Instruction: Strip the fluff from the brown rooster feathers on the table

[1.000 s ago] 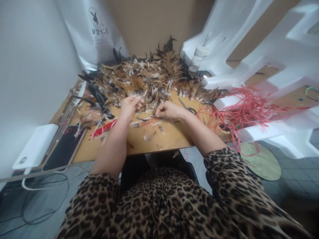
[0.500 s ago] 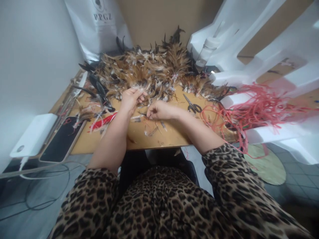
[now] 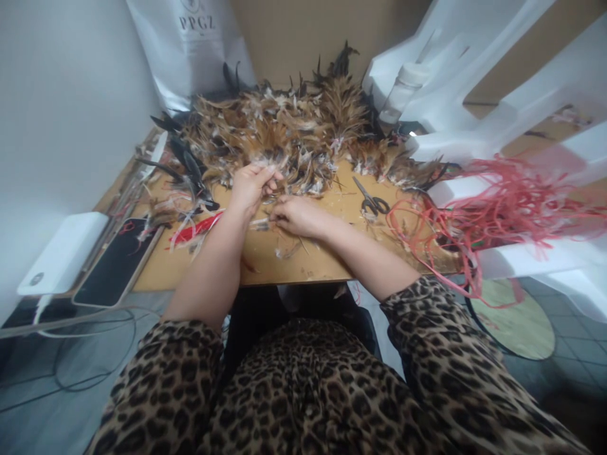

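"Along the back edge of the worktop (image 3: 308, 268), what is heaped up?"

"A thick, tangled pile of brown feathers (image 3: 279, 123), with white fluff low down among them and dark tips sticking up at the back. Long black feathers (image 3: 187, 163) lie toward the left edge."

"And the hands?"

"The left hand (image 3: 257, 183) is at the front of the pile, thumb and fingertips pressed together; what is between them is too small to tell. The right hand (image 3: 298, 215) is just beside it, nearer the front edge, fingers curled down. Whether they pinch anything, I cannot tell."

"What else is on the top?"

"Scissors (image 3: 372, 199) toward the right edge, blades toward the back. A red bundle (image 3: 202, 227) lies near the left forearm, and a phone (image 3: 115, 264) at the front left corner, beside a white box (image 3: 64, 253). Pink ribbons (image 3: 521, 199) spread past the right edge, over white blocks (image 3: 515, 259)."

"And the room?"

"A pale bag (image 3: 196, 60) lettered PPGZ stands at the back left corner, a clear bottle (image 3: 403, 93) near the back right one. Grey tiles (image 3: 576, 328) show on the floor at right."
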Demonstrator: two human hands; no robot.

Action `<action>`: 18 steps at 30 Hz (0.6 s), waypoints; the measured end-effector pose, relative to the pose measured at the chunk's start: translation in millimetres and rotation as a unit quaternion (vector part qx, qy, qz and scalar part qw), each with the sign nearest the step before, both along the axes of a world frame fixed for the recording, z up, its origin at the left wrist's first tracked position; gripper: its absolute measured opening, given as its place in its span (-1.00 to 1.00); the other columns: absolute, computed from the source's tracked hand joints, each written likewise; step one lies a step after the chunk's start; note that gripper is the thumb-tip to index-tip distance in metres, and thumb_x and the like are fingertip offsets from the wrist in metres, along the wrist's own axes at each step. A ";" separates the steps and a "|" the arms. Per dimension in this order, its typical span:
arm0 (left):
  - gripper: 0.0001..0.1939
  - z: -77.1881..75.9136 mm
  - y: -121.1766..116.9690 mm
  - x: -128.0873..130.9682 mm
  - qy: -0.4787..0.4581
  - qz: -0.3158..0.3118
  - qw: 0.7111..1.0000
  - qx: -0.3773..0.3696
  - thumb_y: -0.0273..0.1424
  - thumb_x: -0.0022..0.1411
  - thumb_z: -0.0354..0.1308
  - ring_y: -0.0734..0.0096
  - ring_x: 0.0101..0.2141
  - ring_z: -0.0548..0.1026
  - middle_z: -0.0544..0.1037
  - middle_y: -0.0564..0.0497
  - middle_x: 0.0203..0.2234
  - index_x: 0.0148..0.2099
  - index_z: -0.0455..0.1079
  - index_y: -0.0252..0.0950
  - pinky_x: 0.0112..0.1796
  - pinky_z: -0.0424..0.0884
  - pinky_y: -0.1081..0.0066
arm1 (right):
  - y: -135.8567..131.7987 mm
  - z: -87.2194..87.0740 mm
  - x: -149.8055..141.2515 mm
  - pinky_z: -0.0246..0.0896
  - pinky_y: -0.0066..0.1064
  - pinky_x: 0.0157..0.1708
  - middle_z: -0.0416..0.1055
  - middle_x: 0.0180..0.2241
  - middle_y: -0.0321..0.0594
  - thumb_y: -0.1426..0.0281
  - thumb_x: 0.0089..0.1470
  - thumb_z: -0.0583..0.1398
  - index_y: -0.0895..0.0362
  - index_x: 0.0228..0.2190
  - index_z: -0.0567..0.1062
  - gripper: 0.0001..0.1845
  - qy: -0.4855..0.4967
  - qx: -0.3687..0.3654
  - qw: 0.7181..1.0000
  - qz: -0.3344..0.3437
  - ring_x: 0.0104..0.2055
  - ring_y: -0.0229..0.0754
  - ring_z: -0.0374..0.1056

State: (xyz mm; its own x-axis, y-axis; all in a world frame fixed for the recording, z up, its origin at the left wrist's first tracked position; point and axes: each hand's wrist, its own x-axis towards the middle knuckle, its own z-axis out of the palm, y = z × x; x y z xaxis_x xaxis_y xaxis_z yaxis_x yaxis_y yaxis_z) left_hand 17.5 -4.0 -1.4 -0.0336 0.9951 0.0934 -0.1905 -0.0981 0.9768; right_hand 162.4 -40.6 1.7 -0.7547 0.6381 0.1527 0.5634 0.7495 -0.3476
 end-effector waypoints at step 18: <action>-0.85 5.6 0.9 -3.9 -0.085 0.005 0.996 -0.034 -0.39 0.02 0.24 0.74 -0.67 0.33 0.47 0.08 -0.57 -0.39 0.38 -0.37 -0.65 0.23 0.70 | 14.8 10.8 28.1 0.13 -0.46 -0.41 0.39 -0.52 -0.27 0.36 -0.16 0.21 0.23 -0.49 0.46 -0.83 0.327 -0.272 0.904 -0.047 -0.49 -0.36 0.21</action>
